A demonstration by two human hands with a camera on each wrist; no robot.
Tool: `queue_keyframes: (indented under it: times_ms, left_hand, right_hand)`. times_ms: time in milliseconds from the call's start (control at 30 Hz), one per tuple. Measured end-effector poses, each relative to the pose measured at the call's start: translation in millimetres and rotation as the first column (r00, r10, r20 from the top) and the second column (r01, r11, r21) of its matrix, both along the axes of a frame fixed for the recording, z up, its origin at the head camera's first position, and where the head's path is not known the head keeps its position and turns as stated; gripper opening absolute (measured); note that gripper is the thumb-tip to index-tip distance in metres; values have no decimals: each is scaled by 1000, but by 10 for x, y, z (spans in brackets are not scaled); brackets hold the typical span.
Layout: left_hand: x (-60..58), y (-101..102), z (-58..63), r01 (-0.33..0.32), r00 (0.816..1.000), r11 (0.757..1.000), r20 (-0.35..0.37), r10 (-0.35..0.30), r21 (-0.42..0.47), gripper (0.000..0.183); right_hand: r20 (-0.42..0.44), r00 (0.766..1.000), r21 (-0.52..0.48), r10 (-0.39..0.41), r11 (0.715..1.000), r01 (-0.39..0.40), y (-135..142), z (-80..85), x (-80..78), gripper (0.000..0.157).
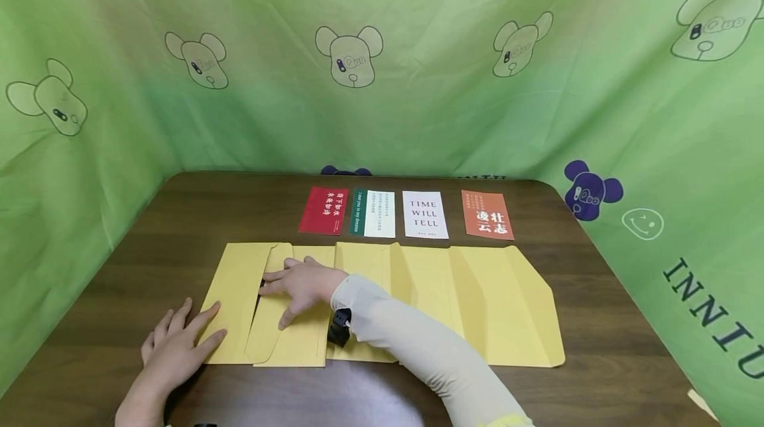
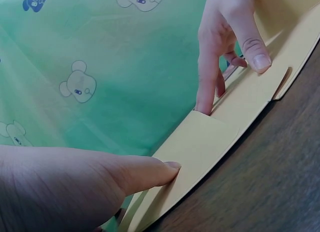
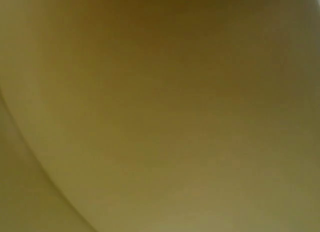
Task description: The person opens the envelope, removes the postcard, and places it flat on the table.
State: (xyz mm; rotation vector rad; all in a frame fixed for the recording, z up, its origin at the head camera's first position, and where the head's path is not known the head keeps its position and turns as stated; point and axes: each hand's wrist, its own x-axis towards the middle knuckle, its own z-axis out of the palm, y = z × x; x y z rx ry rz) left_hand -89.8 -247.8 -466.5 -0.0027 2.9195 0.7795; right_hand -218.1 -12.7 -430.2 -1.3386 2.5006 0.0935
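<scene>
The leftmost yellow envelope (image 1: 234, 294) lies flat on the table with its flap turned to the right. At its left edge rests my left hand (image 1: 179, 344), fingers spread and the thumb (image 2: 155, 171) pressing on the paper. My right hand (image 1: 307, 283) reaches over the flap with fingers extended. One straight finger touches the envelope's mouth, and its thumb (image 2: 257, 54) lies on the flap. A dark gap shows at the mouth; any contents are hidden. Blurred yellow paper (image 3: 165, 122) fills the right wrist view.
More yellow envelopes (image 1: 507, 307) overlap in a row to the right, flaps unfolded. Behind them lie a red card (image 1: 324, 211), a green-and-white card (image 1: 375, 213), a white card (image 1: 424, 215) and an orange card (image 1: 487, 215). A green printed curtain (image 1: 418, 115) surrounds the wooden table (image 1: 609, 321).
</scene>
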Motion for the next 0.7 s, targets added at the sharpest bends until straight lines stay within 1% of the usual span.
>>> queue_keyframes:
  times_ms: [267,433,700]
  left_hand:
    - [-9,-10,1,4,1000,1000,10,-4,-15,71]
    - [-11,-12,3,6,1000,1000,13,-5,-24,71]
    - [-10,-5,23,0,999,1000,45,2,-32,73]
  right_hand:
    - [-6,1000,-23,-6,1000,6,34,-1,43,72]
    - [-24,1000,-38,-2,999,1,51,6,73,69]
    - [-65,997,-71,30,997,-34,69,13,111,67]
